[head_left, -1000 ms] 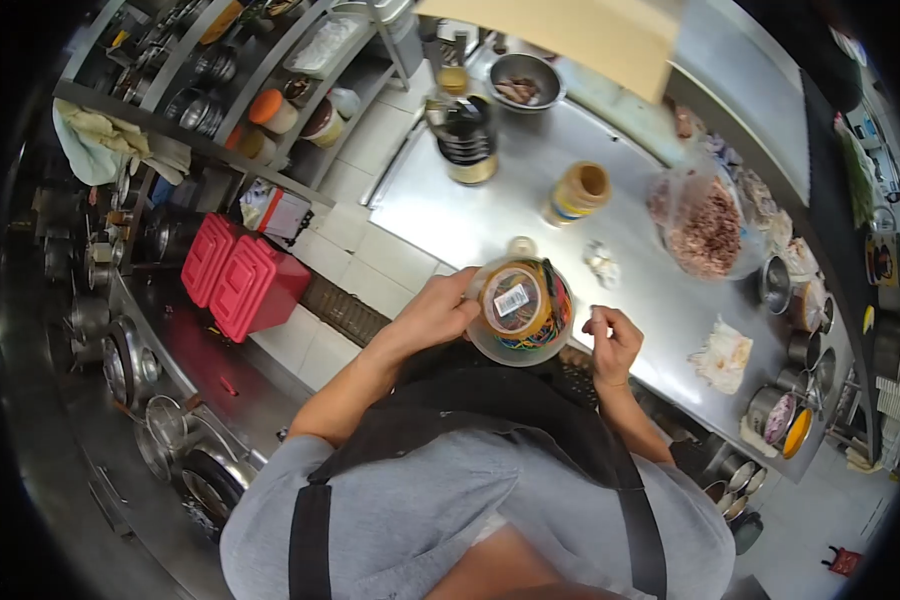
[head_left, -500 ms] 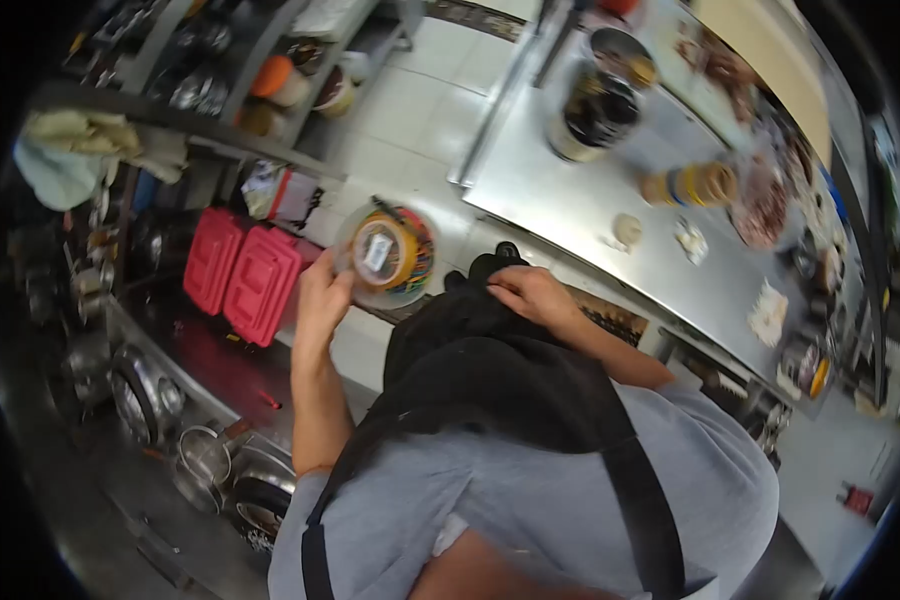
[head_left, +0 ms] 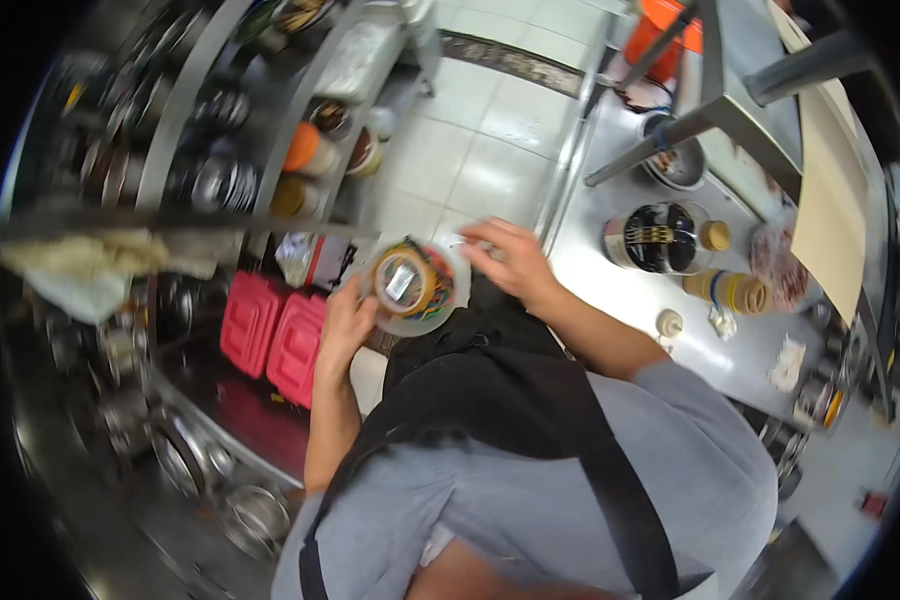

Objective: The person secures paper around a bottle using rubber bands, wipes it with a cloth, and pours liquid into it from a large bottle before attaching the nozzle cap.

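Note:
My left hand (head_left: 346,322) grips the left rim of a round, clear plastic tub (head_left: 458,272) in front of my apron. Inside the tub lies a roll of yellowish tape (head_left: 428,288) with a white label in its core. Thin coloured pieces, perhaps rubber bands, surround the roll, and a dark slim item rests at the far side. My right hand (head_left: 512,264) is raised at the tub's right edge, fingers apart with nothing visible in them; whether it touches the rim I cannot tell.
On the right, a steel table (head_left: 610,320) bears a dark-filled jar (head_left: 660,238), a sauce bottle (head_left: 727,290) and a metal bowl (head_left: 678,165). Pink lidded boxes (head_left: 295,345) stand at left below metal shelving (head_left: 195,100). An orange bucket (head_left: 660,40) is farther back. Tiled floor (head_left: 500,165) runs between.
My right hand has left the apron and come up to the tub's right side. My left hand still holds the tub, which sits slightly lower and farther right in view.

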Demonstrator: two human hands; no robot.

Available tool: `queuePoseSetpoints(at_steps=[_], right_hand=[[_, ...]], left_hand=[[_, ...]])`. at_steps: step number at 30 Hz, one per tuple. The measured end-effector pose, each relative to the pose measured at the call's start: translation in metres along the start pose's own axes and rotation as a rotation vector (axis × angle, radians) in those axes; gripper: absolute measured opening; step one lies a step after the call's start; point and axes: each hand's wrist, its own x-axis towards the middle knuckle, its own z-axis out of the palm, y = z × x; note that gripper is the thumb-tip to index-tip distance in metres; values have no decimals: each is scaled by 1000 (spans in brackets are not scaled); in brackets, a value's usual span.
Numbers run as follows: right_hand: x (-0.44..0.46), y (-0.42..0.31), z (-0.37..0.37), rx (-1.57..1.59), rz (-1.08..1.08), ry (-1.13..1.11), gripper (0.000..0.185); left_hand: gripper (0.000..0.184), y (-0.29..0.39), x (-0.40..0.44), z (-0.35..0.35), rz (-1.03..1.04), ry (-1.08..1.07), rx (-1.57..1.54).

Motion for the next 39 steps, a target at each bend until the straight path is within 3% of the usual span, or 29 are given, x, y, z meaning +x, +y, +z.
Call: queuePoseSetpoints(at_steps=[5, 7, 12, 15, 17, 18, 20, 26, 29, 32, 36, 39], right_hand=[[110, -8, 36, -151, -263, -66, 27], [137, 5, 47, -288, -315, -306, 23], [191, 22, 47, -313, -259, -136, 22], [237, 24, 39, -394, -317, -93, 21], [264, 19, 32, -369, -178, 74, 21], [274, 23, 27, -385, -202, 74, 21], [291, 38, 12, -441, -56, 71, 23], [342, 71, -21, -564, -83, 282, 35], [382, 108, -59, -595, -37, 242, 37], [428, 132, -107, -610, 5, 180, 37], [494, 149, -171, -406, 6, 281, 43], [540, 170, -217, -385, 11, 312, 38]], left_hand=[[39, 3, 57, -22, -153, -104, -98], [42, -3, 87, -30, -142, -117, -172], [38, 7, 181, -67, -64, -202, -115], [33, 11, 241, -88, 143, -177, -80], [35, 13, 280, -91, 144, -196, -146], [37, 19, 299, -95, 116, -244, -183], [42, 32, 337, -95, 124, -323, -142], [38, 71, 452, -65, 164, -535, -235], [35, 93, 510, -45, 129, -588, -288], [36, 122, 568, -36, 101, -581, -207], [38, 160, 637, -29, 31, -527, -229], [42, 179, 687, -26, -31, -430, -393]])
